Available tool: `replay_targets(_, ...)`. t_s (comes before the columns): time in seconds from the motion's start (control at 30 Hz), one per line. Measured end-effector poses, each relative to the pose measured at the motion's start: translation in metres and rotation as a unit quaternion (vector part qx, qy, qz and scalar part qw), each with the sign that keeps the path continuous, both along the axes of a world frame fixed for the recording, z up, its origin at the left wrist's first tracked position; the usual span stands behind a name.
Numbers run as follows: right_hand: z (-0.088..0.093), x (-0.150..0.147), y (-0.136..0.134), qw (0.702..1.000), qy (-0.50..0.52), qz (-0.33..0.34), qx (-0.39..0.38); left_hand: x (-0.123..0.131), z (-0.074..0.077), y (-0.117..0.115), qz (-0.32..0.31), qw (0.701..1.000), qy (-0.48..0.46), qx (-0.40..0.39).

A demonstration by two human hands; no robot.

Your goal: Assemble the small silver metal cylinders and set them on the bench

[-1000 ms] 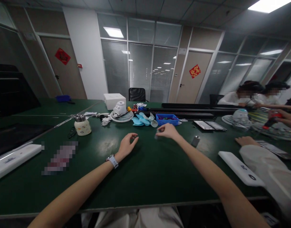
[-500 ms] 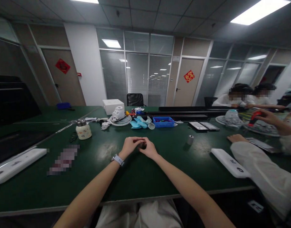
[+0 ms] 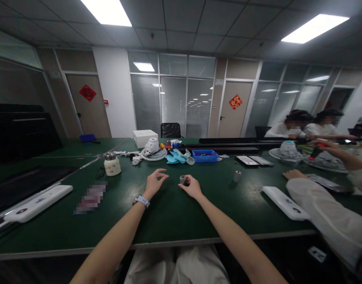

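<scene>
Grey metal cylinder (image 3: 182,180): near the middle of the surface (image 3: 175,221), gripped upright in the right hand, its round end facing up; whether its base touches the surface I cannot tell.
Right hand (image 3: 194,187): thumb and fingers closed around that cylinder.
Left hand (image 3: 153,184): just left of the cylinder and apart from it, thumb and fingers spread with a gap between them, holding nothing; a wristwatch (image 3: 141,200) with a pale strap sits on this wrist.
Second cylinder (image 3: 237,176): similar, standing to the right, well apart from the right hand.
Blue bin (image 3: 205,159): beyond the right hand, with small dark and coloured pieces inside.
Blue fan blades (image 3: 176,157): just left of the bin, beside a clear rounded piece.
White fan body (image 3: 152,145): farther left, on a round white grille (image 3: 155,155), with a white box (image 3: 145,139) behind it.
Patterned bottle (image 3: 112,166): left, with a metal lid.
White oblong devices: one at the near left (image 3: 40,203), one at the near right (image 3: 285,203).
Flat rectangular panels (image 3: 247,161): a pair side by side, right of the bin.
Co-worker at right: one hand (image 3: 295,174) on the surface past a pale sleeve (image 3: 325,215); a raised hand holds a red and black tool (image 3: 315,151).
</scene>
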State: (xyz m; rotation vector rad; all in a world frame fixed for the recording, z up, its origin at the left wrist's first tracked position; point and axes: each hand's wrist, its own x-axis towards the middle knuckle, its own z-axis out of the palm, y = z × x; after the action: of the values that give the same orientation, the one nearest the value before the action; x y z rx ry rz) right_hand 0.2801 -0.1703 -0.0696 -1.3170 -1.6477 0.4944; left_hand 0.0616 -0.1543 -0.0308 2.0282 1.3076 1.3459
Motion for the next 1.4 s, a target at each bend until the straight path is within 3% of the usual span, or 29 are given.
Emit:
replay_targets(0.13,-0.002,0.01,-0.011,1.0,0.0,-0.023,0.002,-0.025,-0.017,0.005,-0.019,0.995,0.074,-0.067)
replay_targets(0.33,-0.005,0.016,-0.016,0.999,-0.001,-0.039,-0.009,-0.025,-0.033,0.011,-0.034,0.992,0.111,-0.055)
replay_targets(0.67,-0.003,0.018,-0.007,1.0,-0.001,0.001,-0.003,-0.023,-0.036,0.011,-0.066,0.994,0.056,-0.069)
replay_targets(0.8,-0.002,0.051,-0.006,0.999,0.027,0.014,0.015,-0.027,-0.036,0.012,-0.036,0.995,0.015,-0.091)
replay_targets(0.97,-0.007,0.135,-0.023,0.991,0.008,-0.134,0.018,-0.03,-0.039,0.022,0.023,0.993,-0.055,-0.104)
replay_targets(1.1,-0.012,0.183,-0.033,0.961,-0.026,-0.274,-0.006,-0.03,-0.042,0.026,0.038,0.991,-0.084,-0.099)
replay_targets(1.2,-0.011,0.194,-0.034,0.929,-0.038,-0.367,-0.032,-0.03,-0.043,0.023,0.042,0.99,-0.088,-0.102)
replay_targets(1.3,-0.005,0.189,-0.038,0.909,-0.029,-0.413,-0.051,-0.031,-0.043,0.019,0.049,0.988,-0.099,-0.105)
replay_targets(1.4,0.007,0.169,-0.05,0.878,-0.04,-0.477,0.021,-0.031,-0.042,0.016,0.059,0.986,-0.113,-0.106)
